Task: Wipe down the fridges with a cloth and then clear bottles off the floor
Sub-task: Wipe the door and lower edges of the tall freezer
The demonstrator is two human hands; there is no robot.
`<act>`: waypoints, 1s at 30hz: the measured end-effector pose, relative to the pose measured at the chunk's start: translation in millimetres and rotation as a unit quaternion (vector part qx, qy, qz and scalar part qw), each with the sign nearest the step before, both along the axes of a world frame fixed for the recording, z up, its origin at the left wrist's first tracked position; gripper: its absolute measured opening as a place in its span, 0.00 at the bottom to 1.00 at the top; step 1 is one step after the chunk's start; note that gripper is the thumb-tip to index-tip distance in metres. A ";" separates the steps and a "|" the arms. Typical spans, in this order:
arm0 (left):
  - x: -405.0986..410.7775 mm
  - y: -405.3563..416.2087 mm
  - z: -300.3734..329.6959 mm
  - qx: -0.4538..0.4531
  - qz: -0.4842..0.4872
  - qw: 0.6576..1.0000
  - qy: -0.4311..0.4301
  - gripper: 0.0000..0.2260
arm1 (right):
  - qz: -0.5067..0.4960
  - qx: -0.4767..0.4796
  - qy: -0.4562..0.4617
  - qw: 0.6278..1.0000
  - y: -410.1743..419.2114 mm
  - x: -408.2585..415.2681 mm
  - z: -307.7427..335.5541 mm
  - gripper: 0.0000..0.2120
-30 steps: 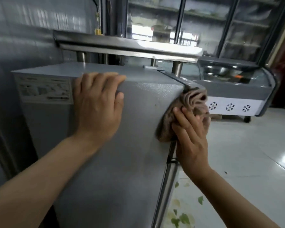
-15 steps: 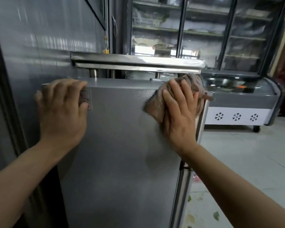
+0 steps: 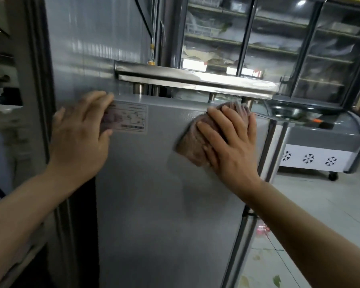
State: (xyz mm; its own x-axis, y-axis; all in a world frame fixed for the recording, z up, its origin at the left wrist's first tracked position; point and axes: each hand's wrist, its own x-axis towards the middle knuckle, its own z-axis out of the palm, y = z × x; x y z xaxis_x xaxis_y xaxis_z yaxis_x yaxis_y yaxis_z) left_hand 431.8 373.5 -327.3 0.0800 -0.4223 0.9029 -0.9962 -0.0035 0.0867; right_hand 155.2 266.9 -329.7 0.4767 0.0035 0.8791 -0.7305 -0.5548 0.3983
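Our right hand (image 3: 230, 142) has its fingers straight and spread, pressing a crumpled brownish-pink cloth (image 3: 192, 142) flat against the grey textured metal side of the fridge (image 3: 158, 204), near the panel's two o'clock corner. Our left hand (image 3: 81, 138) lies flat with relaxed fingers at ten o'clock, bracing the fridge and partly covering a white printed label (image 3: 131, 118); it grasps nothing. We judge the wiping well under way but unfinished: most of this panel below the cloth looks untouched, and the glass-door display fridges (image 3: 279, 48) at one o'clock remain. Something pink lies on the pale tiled floor (image 3: 320, 204) at four o'clock, too blurred to identify, so bottle clearing appears not yet started.
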 end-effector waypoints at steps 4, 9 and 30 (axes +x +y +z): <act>1.9 -2.2 -2.2 -0.004 -0.027 1.000 0.001 0.28 | 0.018 0.022 0.004 1.000 14.1 51.9 -46.0 0.22; 7.6 -1.3 0.6 -0.002 -0.037 0.999 -0.014 0.27 | 0.003 -0.017 0.257 0.966 17.0 43.8 -87.9 0.29; 18.1 25.8 -18.4 0.028 -0.196 0.969 0.145 0.35 | 0.020 -0.007 0.045 0.999 23.5 104.0 -2.4 0.27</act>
State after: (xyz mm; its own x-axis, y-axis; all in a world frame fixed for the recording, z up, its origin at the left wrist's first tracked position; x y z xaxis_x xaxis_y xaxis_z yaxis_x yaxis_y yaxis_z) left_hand 450.0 399.3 -345.7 0.1495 -0.5184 0.8420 -0.8558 0.3587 0.3728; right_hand 259.3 290.4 -332.1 0.5533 0.0369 0.8321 -0.6682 -0.5768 0.4699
